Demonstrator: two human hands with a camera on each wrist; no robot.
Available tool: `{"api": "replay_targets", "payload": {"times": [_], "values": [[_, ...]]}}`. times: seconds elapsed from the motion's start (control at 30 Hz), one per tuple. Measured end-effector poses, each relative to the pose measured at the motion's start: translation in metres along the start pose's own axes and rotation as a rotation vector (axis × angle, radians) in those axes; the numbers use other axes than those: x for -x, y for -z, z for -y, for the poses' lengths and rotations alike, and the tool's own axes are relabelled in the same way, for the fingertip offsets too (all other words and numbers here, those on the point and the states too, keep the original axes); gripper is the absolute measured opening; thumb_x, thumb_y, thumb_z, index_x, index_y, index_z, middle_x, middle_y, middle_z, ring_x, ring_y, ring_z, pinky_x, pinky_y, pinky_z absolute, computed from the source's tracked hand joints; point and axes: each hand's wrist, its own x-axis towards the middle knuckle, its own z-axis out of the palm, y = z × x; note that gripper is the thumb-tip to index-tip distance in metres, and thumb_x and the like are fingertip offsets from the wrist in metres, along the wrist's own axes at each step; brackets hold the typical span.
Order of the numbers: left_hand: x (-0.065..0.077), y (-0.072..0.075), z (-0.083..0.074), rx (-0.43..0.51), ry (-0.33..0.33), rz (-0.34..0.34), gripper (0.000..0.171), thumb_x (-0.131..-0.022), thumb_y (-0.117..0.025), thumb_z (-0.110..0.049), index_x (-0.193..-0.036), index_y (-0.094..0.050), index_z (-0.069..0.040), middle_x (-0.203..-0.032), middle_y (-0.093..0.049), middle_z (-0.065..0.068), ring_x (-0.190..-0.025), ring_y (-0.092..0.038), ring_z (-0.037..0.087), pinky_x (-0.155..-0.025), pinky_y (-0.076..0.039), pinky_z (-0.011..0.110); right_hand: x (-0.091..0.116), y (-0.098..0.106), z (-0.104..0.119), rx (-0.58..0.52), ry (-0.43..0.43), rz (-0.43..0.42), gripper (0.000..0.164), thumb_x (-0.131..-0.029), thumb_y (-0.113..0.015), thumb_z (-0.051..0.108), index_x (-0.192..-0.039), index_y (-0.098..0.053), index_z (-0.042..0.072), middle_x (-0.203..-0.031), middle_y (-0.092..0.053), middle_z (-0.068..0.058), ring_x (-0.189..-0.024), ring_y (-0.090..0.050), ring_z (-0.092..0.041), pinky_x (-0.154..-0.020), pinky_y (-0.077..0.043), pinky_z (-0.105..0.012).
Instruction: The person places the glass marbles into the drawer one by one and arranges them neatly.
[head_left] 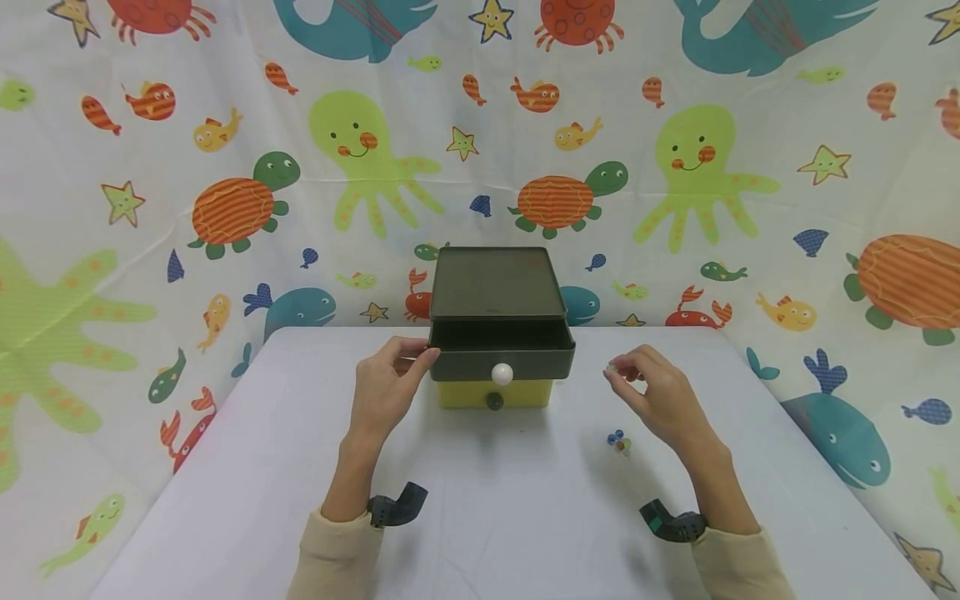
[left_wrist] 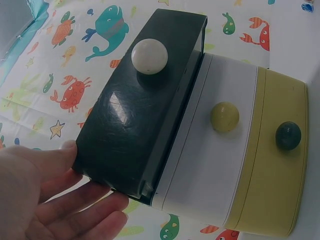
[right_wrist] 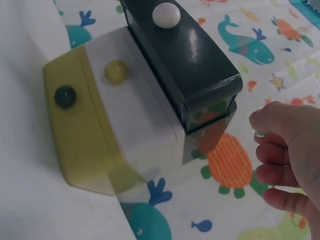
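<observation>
A small three-tier drawer box stands at the back of the table. Its dark green top drawer, with a white round knob, is pulled out. At that drawer's left front corner, my left hand grips the edge, thumb on the front and fingers along the side. To the right of the box my right hand is raised, pinching a small greenish glass marble between thumb and index finger. Below that hand, several small marbles, blue, green and reddish, lie clustered on the table.
Under the top drawer are a white drawer with a yellow knob and a yellow drawer with a dark green knob, both closed. A sea-animal cloth hangs behind the white table.
</observation>
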Motion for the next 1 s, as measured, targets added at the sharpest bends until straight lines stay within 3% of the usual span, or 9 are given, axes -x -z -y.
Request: {"api": "replay_targets", "payload": {"times": [0.43,0.57,0.67,0.9,1.0], "values": [[-0.001,0.0,0.0,0.0,-0.004,0.002,0.036,-0.095,-0.07,-0.033,-0.12,-0.067,-0.008,-0.114,-0.075,0.01,-0.097,-0.074,0.026,-0.086,-0.061,0.043,-0.001,0.0,0.005,-0.002,0.017,-0.017,0.025,-0.081,-0.083,0.008,-0.101,-0.068,0.004,-0.092,-0.067,-0.004,-0.082,-0.064,-0.013,-0.075,-0.058,-0.017],[-0.001,0.001,-0.001,0.003,0.0,0.001,0.035,-0.095,-0.07,-0.033,-0.12,-0.068,-0.008,-0.114,-0.075,0.01,-0.097,-0.074,0.026,-0.085,-0.062,0.042,-0.002,0.001,0.007,-0.004,0.026,-0.031,0.025,-0.08,-0.083,0.009,-0.101,-0.069,0.005,-0.091,-0.066,-0.003,-0.081,-0.063,-0.012,-0.077,-0.052,-0.007],[-0.001,0.001,-0.001,0.005,0.0,-0.002,0.035,-0.095,-0.07,-0.033,-0.119,-0.068,-0.008,-0.113,-0.075,0.01,-0.096,-0.074,0.025,-0.085,-0.062,0.042,-0.003,0.001,0.008,0.001,0.034,-0.036,0.025,-0.08,-0.083,0.008,-0.101,-0.069,0.005,-0.091,-0.066,-0.004,-0.081,-0.063,-0.012,-0.076,-0.053,-0.008],[0.0,0.0,0.0,0.01,-0.022,-0.01,0.033,-0.094,-0.07,-0.033,-0.117,-0.069,-0.009,-0.111,-0.076,0.009,-0.093,-0.074,0.024,-0.083,-0.062,0.041,-0.003,0.001,0.015,0.012,0.049,-0.034,0.026,-0.08,-0.084,0.009,-0.101,-0.069,0.004,-0.092,-0.067,-0.004,-0.081,-0.064,-0.013,-0.071,-0.061,-0.028],[0.001,0.0,0.0,0.011,-0.023,-0.01,0.033,-0.094,-0.07,-0.034,-0.117,-0.069,-0.009,-0.11,-0.076,0.008,-0.092,-0.074,0.023,-0.083,-0.062,0.041,-0.003,-0.001,0.018,0.01,0.05,-0.03,0.025,-0.081,-0.083,0.009,-0.102,-0.07,0.003,-0.093,-0.067,-0.004,-0.082,-0.064,-0.013,-0.071,-0.061,-0.027]]}}
